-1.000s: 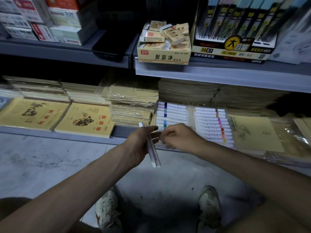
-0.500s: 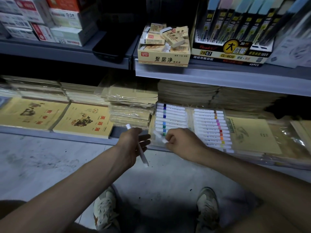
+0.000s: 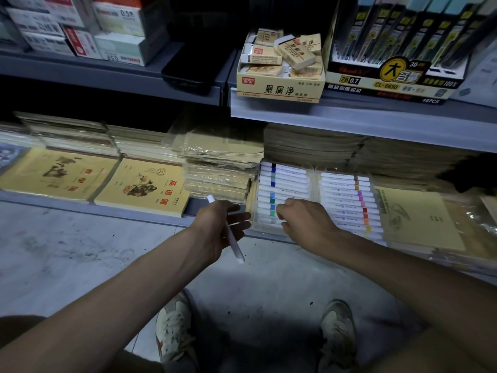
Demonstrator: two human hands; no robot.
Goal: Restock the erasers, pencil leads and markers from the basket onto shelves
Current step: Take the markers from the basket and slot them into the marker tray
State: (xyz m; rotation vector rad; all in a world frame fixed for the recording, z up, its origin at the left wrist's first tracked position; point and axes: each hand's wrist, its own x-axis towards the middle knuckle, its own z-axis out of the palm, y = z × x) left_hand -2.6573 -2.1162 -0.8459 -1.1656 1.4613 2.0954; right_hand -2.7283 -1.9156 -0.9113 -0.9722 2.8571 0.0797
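My left hand (image 3: 217,227) holds a white marker (image 3: 236,247) that slants down to the right, its upper end sticking out above my knuckles. My right hand (image 3: 304,222) rests on the front rows of a clear tray of white markers (image 3: 285,184) on the bottom shelf, fingers curled over a marker there. A second tray of markers (image 3: 347,200) with pink and orange bands lies just to the right. On the upper shelf stand a yellow box of erasers (image 3: 279,88) and a display box of pencil leads (image 3: 390,82). No basket is in view.
Yellow exercise books (image 3: 142,187) and wrapped stacks of notebooks (image 3: 220,168) fill the bottom shelf left of the markers; more books (image 3: 419,219) lie to the right. White boxes (image 3: 121,47) sit upper left. My shoes (image 3: 174,327) stand on the grey floor below.
My right hand took a marker from my left hand and moved right onto the front of the marker tray. My left hand stays put with one marker.
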